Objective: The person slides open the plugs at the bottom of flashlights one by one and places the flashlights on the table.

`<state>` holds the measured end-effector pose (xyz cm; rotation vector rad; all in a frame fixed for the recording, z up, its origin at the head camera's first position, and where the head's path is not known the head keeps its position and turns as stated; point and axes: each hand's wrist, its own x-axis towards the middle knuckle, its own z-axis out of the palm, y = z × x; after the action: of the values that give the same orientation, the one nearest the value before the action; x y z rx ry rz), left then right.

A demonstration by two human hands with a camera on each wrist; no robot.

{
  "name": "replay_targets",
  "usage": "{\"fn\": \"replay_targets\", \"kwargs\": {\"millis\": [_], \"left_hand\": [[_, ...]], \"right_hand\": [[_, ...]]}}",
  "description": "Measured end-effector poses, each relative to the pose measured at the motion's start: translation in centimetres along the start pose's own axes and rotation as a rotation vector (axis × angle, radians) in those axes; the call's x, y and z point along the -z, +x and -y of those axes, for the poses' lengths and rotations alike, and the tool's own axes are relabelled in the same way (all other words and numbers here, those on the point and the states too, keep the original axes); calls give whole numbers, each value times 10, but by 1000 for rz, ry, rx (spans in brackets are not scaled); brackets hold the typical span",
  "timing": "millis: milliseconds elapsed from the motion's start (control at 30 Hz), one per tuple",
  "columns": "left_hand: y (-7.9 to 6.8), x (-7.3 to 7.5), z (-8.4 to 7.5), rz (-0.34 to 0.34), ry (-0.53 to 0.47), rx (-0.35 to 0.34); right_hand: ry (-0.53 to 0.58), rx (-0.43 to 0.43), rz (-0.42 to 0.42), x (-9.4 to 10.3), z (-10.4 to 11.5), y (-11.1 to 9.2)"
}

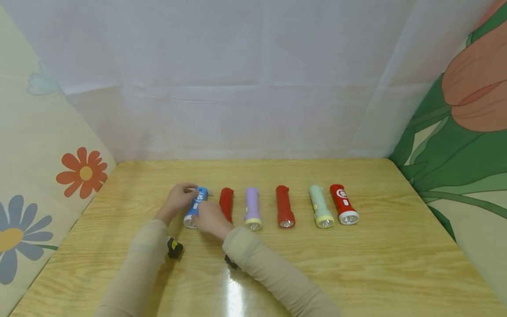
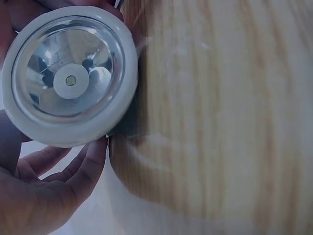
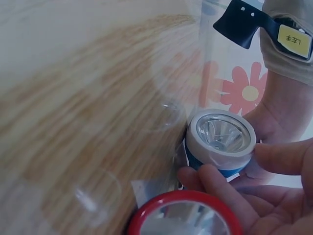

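Observation:
A blue flashlight point(image 1: 194, 207) with a white head ring lies at the left end of a row, its lens toward the near side. My left hand point(image 1: 180, 201) grips its body from the left; in the left wrist view curled fingers point(image 2: 73, 181) show behind the round lens point(image 2: 71, 81). From the right, my right hand point(image 1: 214, 219) reaches across it. In the right wrist view, thumb and fingers point(image 3: 227, 193) of that hand pinch the white head ring point(image 3: 222, 156). Part of the blue body is hidden by both hands. A red flashlight point(image 1: 226, 200) lies just beside the right hand.
Farther right in the row lie a purple flashlight point(image 1: 252, 207), another red one point(image 1: 284, 204), a mint-green one point(image 1: 321, 204) and a red one with a white head point(image 1: 343, 202). They rest on a wooden table point(image 1: 376, 268), with a white sheet point(image 1: 253, 88) behind.

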<state>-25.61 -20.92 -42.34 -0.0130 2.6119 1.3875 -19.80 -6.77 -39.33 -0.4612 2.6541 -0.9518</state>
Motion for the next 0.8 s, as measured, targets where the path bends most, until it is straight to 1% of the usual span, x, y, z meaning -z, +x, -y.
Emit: {"fn": "replay_targets", "kwargs": {"millis": [100,233,367,500,600,700,800], "left_hand": [[-2,0,-1,3,-1,-3],[-4,1,-3,-2,-2,-5],[-6,1,-5,-19,-10,-21],[-9,3,-6,-47,-16,-29],[-13,5,-8,-81,-14,-34],[-18,6,-10,-128,20,-55],[-23,7,-14,-166,54,-80]], "right_hand": [[-14,5,-4,1,1,-2],[-51,38,-20,4,2,-5],[-107,89,-63,6,2,-7],[-134,129,-103,10,1,-11],[-121,164,-119,15,-1,-14],[-82,207,-137,20,-4,-16],[-36,225,-143,26,-9,-19]]}}
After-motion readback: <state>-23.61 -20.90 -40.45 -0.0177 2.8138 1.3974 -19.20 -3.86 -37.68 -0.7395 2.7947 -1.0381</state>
